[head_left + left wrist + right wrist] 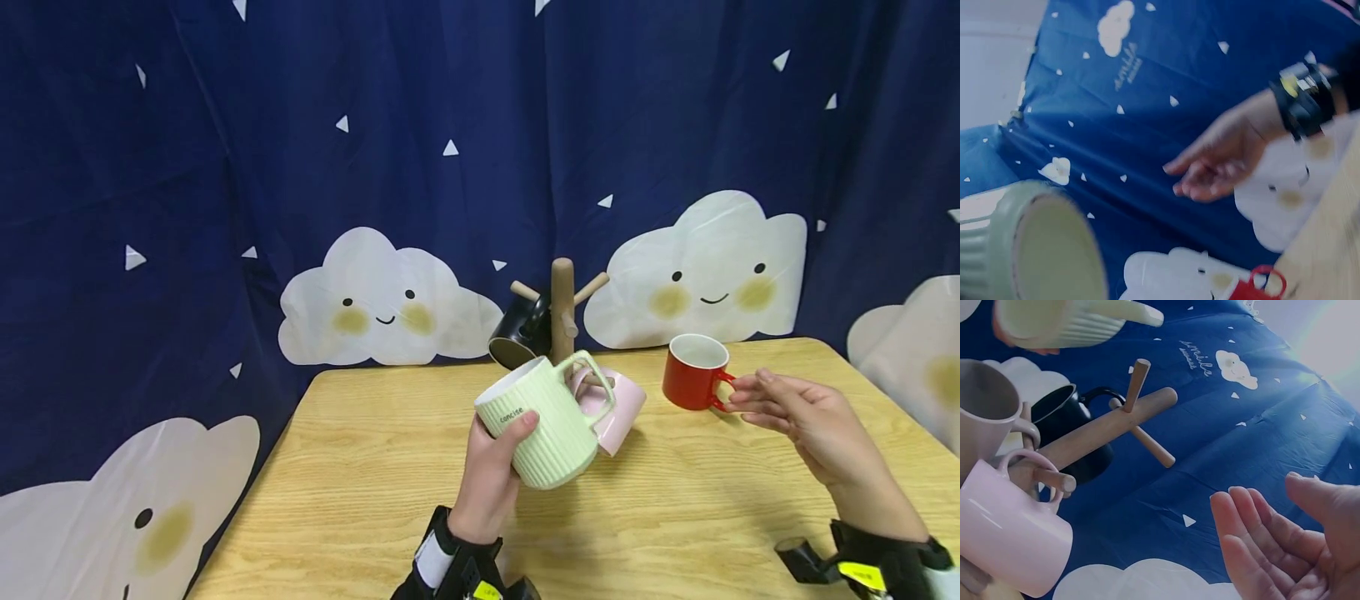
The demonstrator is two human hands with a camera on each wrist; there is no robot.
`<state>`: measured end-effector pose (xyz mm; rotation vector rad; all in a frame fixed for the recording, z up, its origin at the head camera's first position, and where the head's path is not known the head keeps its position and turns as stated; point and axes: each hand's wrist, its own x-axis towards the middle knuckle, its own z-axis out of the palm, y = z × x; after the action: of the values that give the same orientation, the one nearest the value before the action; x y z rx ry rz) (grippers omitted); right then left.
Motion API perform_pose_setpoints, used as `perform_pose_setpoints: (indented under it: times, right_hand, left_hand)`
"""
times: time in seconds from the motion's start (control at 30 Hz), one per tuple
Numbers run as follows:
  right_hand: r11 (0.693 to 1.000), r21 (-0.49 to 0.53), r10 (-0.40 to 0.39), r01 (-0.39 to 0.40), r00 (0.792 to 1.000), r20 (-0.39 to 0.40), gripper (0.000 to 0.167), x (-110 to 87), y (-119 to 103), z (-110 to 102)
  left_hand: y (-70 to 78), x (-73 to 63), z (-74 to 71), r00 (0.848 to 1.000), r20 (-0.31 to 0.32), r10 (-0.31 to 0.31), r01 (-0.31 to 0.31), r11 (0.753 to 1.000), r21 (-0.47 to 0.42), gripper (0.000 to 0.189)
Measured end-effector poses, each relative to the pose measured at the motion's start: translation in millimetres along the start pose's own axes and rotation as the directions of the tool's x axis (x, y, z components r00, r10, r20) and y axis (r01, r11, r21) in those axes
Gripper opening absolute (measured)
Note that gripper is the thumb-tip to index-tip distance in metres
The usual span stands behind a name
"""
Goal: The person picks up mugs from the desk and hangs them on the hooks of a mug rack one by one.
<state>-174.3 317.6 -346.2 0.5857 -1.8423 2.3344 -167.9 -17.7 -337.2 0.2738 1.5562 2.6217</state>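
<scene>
My left hand (489, 471) grips a light green ribbed mug (551, 437) by its body, thumb on the side below the word "concise". The mug is tilted, with its handle up and to the right. Behind it stands a wooden mug tree (562, 304), partly covered in the head view. A black mug (517, 329) and a pink mug (628, 412) hang on its pegs. My right hand (817, 425) holds nothing, its fingers loosely bent. It overlaps the handle of a red mug (682, 379) in the head view, while the left wrist view has it apart from that mug.
A greyish mug (988, 412) beside the tree shows in the right wrist view. Bare pegs (1138, 384) stick out near the tree's top. The wooden table (360, 467) ends at a dark blue curtain (412, 75) with white clouds.
</scene>
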Motion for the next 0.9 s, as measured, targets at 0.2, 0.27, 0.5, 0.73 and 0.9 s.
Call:
perform_pose_setpoints:
  times: [0.2, 0.27, 0.5, 0.73, 0.9]
  right_hand:
    - [1.0, -0.021, 0.0, 0.0, 1.0, -0.003, 0.039, -0.5, 0.9, 2.4]
    - [0.999, -0.036, 0.011, -0.011, 1.0, -0.007, 0.039, -0.3, 1.4, 3.2]
    - [0.996, -0.068, 0.056, -0.058, 0.998, -0.029, 0.036, 1.1, 2.8, 6.3]
    - [0.994, -0.086, 0.063, -0.065, 0.998, -0.021, 0.036, 2.2, 4.0, 7.8]
    - [0.992, -0.1, 0.068, -0.071, 0.997, -0.033, 0.035, 2.5, 4.9, 9.4]
  left_hand:
    - [-0.8, 15.2, 18.7, 0.988, -0.116, 0.098, -0.114, 0.985, -0.132, 0.053]
    - [-2.7, 20.0, 22.4, 0.983, -0.142, 0.113, -0.135, 0.979, -0.152, 0.05]
    - [-12.7, 34.3, 30.7, 0.97, -0.201, 0.133, -0.169, 0.97, -0.173, 0.048]
    - [-18.2, 43.0, 36.4, 0.958, -0.252, 0.139, -0.189, 0.964, -0.186, 0.051]
    - [-24.6, 47.9, 38.5, 0.944, -0.284, 0.166, -0.222, 0.959, -0.175, 0.054]
